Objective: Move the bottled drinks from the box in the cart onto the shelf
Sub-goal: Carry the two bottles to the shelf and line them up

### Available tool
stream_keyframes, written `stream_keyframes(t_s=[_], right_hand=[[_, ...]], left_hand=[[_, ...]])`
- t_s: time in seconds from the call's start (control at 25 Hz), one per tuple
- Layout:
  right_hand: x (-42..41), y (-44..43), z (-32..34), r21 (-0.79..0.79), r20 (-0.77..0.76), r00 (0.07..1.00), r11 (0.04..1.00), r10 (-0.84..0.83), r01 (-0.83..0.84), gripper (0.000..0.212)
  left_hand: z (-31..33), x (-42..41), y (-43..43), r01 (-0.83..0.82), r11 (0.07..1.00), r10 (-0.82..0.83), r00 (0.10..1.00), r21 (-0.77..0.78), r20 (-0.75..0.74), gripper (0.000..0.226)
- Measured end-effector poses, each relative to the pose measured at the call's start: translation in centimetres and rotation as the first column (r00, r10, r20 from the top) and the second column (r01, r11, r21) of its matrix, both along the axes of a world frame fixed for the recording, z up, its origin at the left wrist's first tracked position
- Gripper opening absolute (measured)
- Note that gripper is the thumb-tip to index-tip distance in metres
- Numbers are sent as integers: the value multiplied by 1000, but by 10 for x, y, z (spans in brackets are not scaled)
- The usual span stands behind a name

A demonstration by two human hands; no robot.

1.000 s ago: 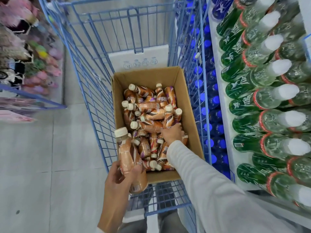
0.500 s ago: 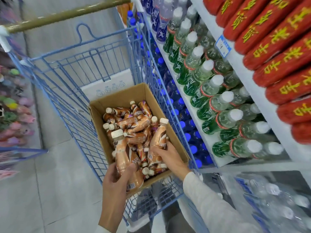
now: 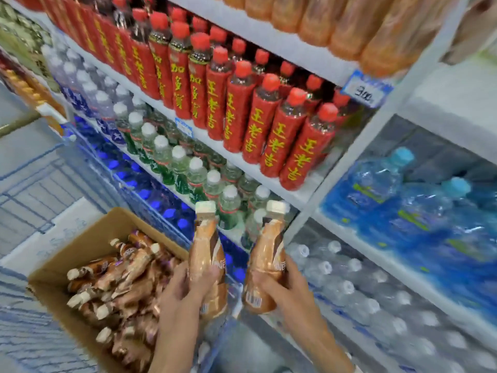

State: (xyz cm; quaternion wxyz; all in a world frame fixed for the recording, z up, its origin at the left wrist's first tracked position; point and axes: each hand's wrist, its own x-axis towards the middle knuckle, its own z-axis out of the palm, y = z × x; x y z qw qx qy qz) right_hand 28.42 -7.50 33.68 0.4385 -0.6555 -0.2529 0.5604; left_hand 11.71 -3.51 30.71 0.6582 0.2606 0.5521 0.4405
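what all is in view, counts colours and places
blue wire cart: one, left
tan cardboard box: one, in the cart
brown plastic bottles with cream caps: two upright, one per hand; many lying in the box
red-labelled bottles with red caps: many, middle shelf
green bottles with white caps: many, shelf below
orange bottles: several, top shelf
blue-capped bottles: many, behind the cart
large blue water jugs: at least two, right bay
clear white-capped water bottles: many, lower right
blue-and-white price tags: two, shelf edges
left hand: grips one brown bottle
right hand: grips the other
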Motion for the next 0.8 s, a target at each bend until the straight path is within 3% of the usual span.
stream_keyframes(t_s=[0.28,0.36,0.6,0.8], right_hand=[[128,-81,76,226,42,966,945,-254,238,34],[165,-106,98,305,84,951,916,-298,260,31],[267,-156,158,479,155,869,805,-470,349,36],[338,-154,202,585,285,728,715,-623,383,30]], left_hand=[[83,149,-36,324,930,-330,944,175,1,38],[105,191,-49,391,887,-404,915,247,1,43],[164,305,-76,502,721,-545,836,478,-56,35],[214,387,-63,512,566,-566,811,646,-147,28]])
